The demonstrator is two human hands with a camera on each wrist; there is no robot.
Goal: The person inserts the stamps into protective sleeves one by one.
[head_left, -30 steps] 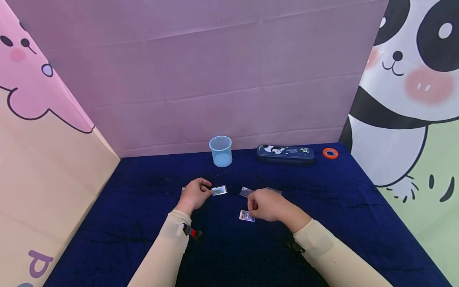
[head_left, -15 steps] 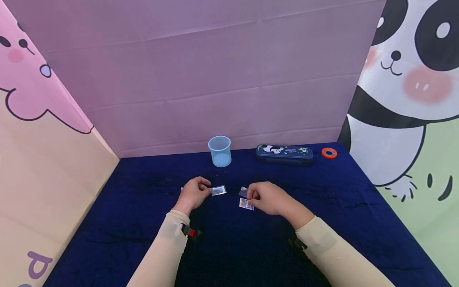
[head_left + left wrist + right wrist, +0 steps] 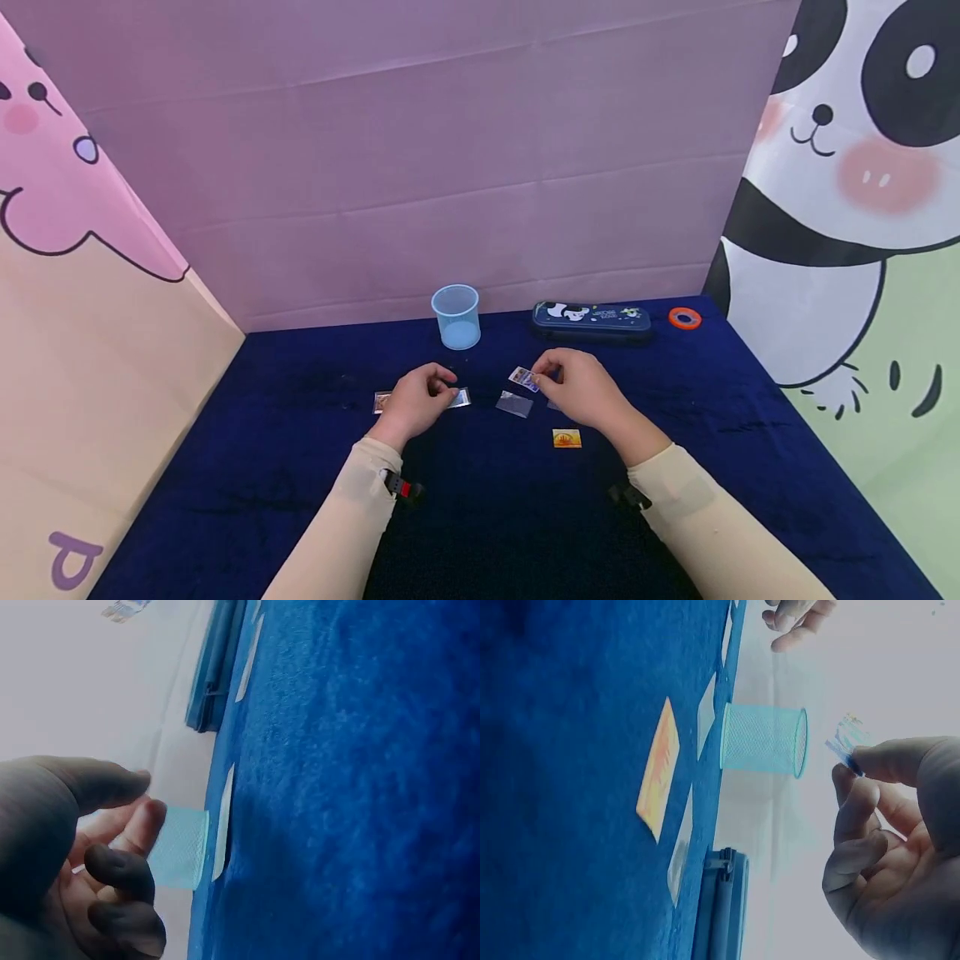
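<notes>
Above the blue-covered table [image 3: 255, 467], a small printed card [image 3: 522, 379] is pinched between the thumb and fingertips of the right hand [image 3: 576, 387]; in the right wrist view it is seen lifted off the cloth, with the other fingers bent toward the palm. Below the raised card, a clear plastic slip [image 3: 514, 405] is laid flat, and a 2nd clear slip [image 3: 681, 847] is mostly covered by the right hand in the head view. Nearer the person, a yellow-orange card [image 3: 567, 438] is laid apart from the slips. By the left hand [image 3: 416, 400], nothing is grasped: its fingers are loosely bent above the table. From the head camera, 2 cards are partly hidden by it, a reddish card [image 3: 380, 402] on its left and a pale-edged card [image 3: 460, 397] on its right. Farther back, a light blue mesh cup [image 3: 456, 317] is stood upright, a dark blue pencil case [image 3: 591, 321] with a panda print is set to its right, and an orange ring [image 3: 684, 318] is placed beyond that.
</notes>
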